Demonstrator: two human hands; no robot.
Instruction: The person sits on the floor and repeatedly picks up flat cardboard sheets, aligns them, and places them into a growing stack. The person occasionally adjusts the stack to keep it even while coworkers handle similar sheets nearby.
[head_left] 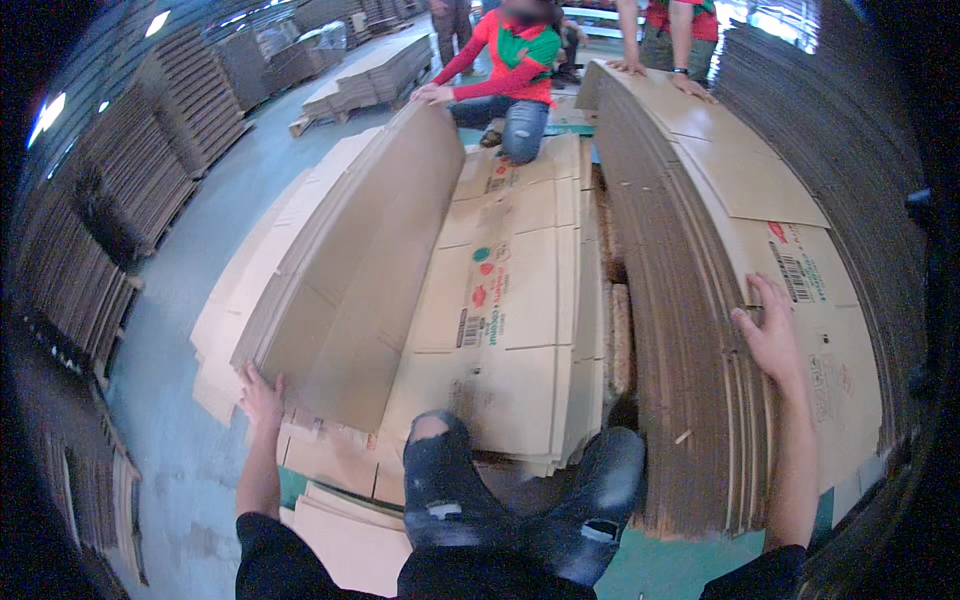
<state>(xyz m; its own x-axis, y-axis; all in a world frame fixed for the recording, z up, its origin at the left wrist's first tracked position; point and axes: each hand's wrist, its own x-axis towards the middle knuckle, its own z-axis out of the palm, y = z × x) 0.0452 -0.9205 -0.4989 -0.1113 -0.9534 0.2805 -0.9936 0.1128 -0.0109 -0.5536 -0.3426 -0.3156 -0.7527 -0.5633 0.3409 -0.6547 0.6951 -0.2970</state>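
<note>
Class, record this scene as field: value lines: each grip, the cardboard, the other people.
Left grip: touching near end of tilted cardboard bundle
Right grip: resting on upper edge of cardboard stack
Between: flat printed cardboard sheets
Beyond bundle: co-worker in red and green, hands at its far end
Beyond stack: another person's hands on its top

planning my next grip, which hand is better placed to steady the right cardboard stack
Likely the right hand: it rests on that stack; the left hand is at the leaning sheets.
</note>
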